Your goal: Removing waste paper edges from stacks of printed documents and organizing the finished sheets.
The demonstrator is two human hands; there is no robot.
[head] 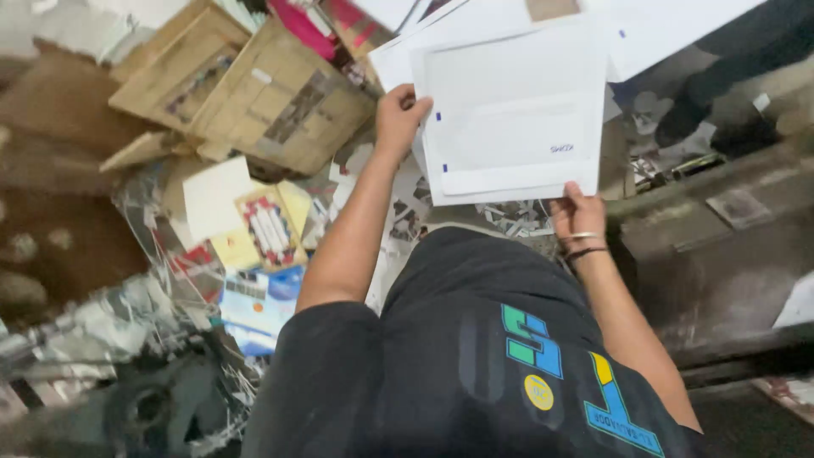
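Sheet (pixel 509 110), white, large, rectangular w/ a raised or printed inner panel and small blue marks near edges, held up in front of torso, above littered floor. Looks like thin card or stiff paper: light, flat, holds shape w/o sagging, prob. bends or creases if pinched hard; smooth face likely a bit slippery. Best gripped at edges, two opposite sides, as seen.

Left hand (pixel 398 119) at sheet's left edge near top, fingers clamped on edge, thumb in front, rest behind. Right hand (pixel 577 216) at bottom right corner, fingers closed on lower edge; ring and dark wristband (pixel 585 252) visible.

Behind sheet, more white sheets (pixel 661 34), overlapping, top right. Left of it, cardboard boxes (pixel 254 93), brown, flattened or tilted, piled. Below those, loose printed cards (pixel 267 229), yellow and white, plus blue printed paper (pixel 259 305) and crumpled clear plastic (pixel 144 229). Paper shreds (pixel 517 219) just under sheet's lower edge. Dark ledge (pixel 721 246) to right, dusty, w/ scraps on it. Dark shirt w/ coloured letters (pixel 543 348) fills lower middle.
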